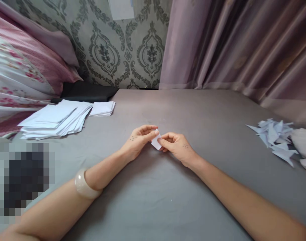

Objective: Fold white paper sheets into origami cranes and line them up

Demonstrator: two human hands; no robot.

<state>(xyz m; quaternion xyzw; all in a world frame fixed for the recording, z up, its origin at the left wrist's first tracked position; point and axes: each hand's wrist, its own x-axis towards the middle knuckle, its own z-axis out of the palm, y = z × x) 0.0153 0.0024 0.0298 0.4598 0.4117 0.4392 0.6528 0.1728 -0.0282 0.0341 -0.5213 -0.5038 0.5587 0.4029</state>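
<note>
A small folded piece of white paper [156,142] is held up between both hands, above the middle of the grey sheet [168,194]. My left hand [140,139] pinches its upper end between thumb and forefinger. On its right edge, my right hand [176,145] grips it with thumb and fingers closed. The paper looks narrow at the top and wider below; its exact folds are too small to make out. A pale bangle circles my left wrist.
Stacked white paper sheets [57,117] lie at the left, beside a smaller stack [102,108] of paper. Several folded paper birds [275,134] are piled at the right, near a white cloth [303,142]. Behind stand a patterned wall and pink curtains [188,43]; a black item [87,92] lies far left.
</note>
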